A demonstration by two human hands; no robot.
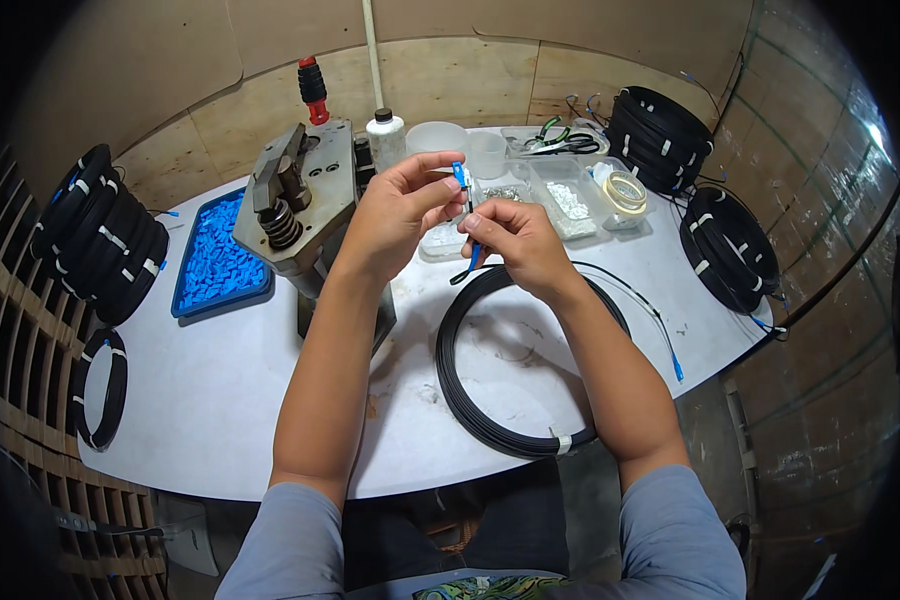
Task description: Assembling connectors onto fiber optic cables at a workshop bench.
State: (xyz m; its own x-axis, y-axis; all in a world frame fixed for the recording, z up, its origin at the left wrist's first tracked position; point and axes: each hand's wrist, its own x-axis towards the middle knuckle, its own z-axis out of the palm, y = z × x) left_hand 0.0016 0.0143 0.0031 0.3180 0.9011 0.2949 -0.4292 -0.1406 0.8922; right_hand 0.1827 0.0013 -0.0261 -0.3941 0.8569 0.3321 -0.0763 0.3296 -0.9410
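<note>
Blue connector, held at the top ctr of the work area, above the table [410, 460]. The L hand [395, 215] pinches the connector [458, 172] betw. thumb & forefinger; the R hand [525, 243], just below at abt 5 o'clock, has thumb & forefinger closed, apparently on the black cable end [470, 206]. Progress (a judgement): the work looks part-way. Done: the black coil [449, 350], at 5 o'clock from the hands, is wound & bears a white tie [563, 443] low on its ring, betw. 5 and 6 o'clock; a loose cable end at 4 o'clock carries its own blue plug [677, 369]. Left, prob.: finishing the held end; whether the connector is fully seated cannot be told (fingers hide the joint).

Appearance: connector small, bright blue, w/ a pale part at its R edge, roughly upright; cable thin, black, a dark loop [460, 277] hanging below the R hand. The coil lies flat, a neat ring of many turns, partly under the R forearm. Similar tied coils stand at 9 o'clock [110, 235] & 2 o'clock [658, 145].
</note>
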